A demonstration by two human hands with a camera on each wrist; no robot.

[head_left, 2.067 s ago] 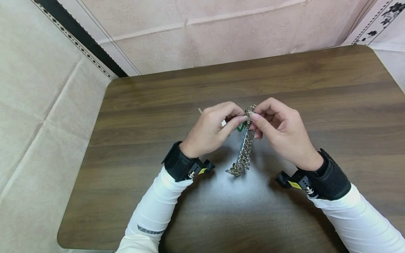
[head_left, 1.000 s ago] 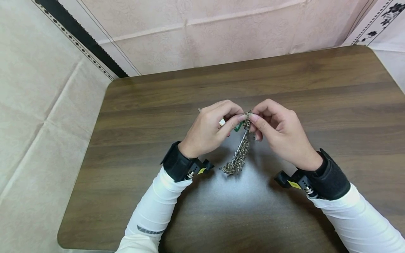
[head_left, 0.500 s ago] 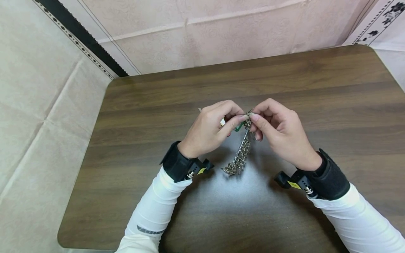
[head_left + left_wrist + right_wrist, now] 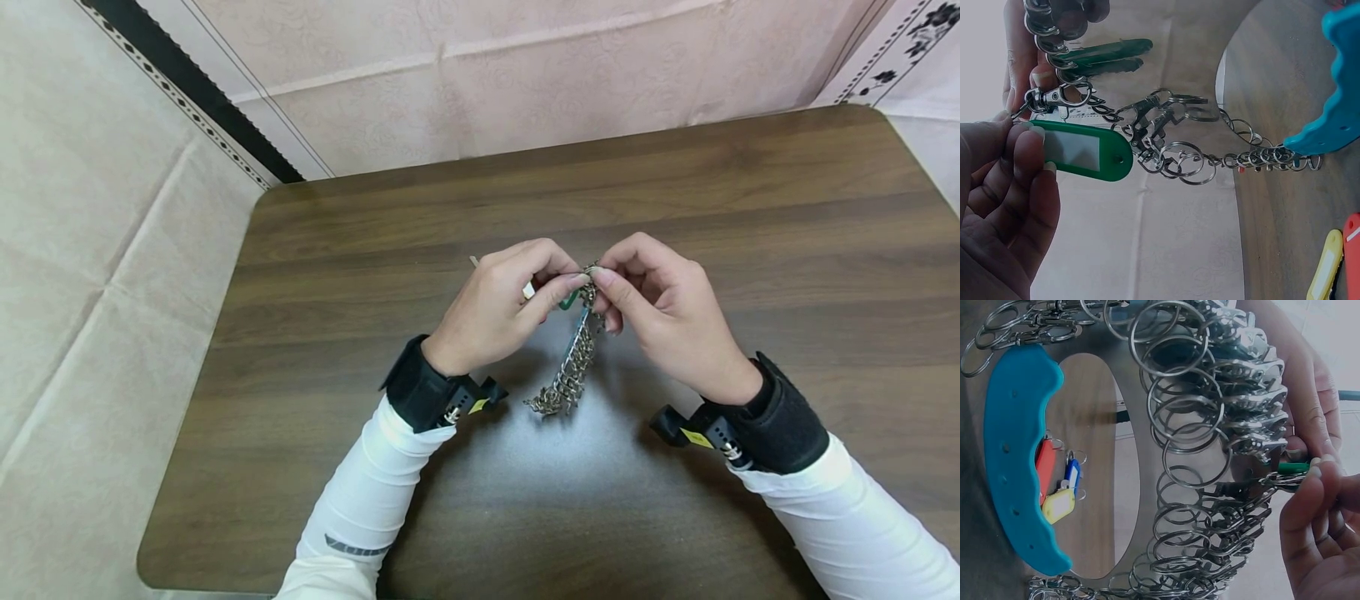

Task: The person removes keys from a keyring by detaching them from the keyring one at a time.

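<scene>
Between my hands stands a metal plate (image 4: 1175, 28) with a blue handle (image 4: 1007, 462), seen nearly edge-on in the head view. Many snap-hook key rings (image 4: 1179, 400) hang round its rim. My left hand (image 4: 495, 308) pinches a green key tag (image 4: 1079, 150) by its ring end, thumb against fingers. Facing it, my right hand (image 4: 660, 308) pinches one snap hook (image 4: 1054, 97) on the rim between thumb and index finger. The fingertips of both hands nearly meet at this hook. The exact contact of tag ring and hook is hidden by the fingertips.
Through the plate's cutout, a red key tag (image 4: 1046, 467), a blue one (image 4: 1072, 474) and a yellow one (image 4: 1060, 505) lie on the wooden table (image 4: 375, 467). A small pale strip (image 4: 473, 261) shows beyond my left hand. Pale cloth (image 4: 525, 75) hangs behind the table.
The plate's lower end has swung slightly left from its earliest position, and the top rings have dipped between my fingers. Over the last half second only tiny tilting shows; both grips persist.
</scene>
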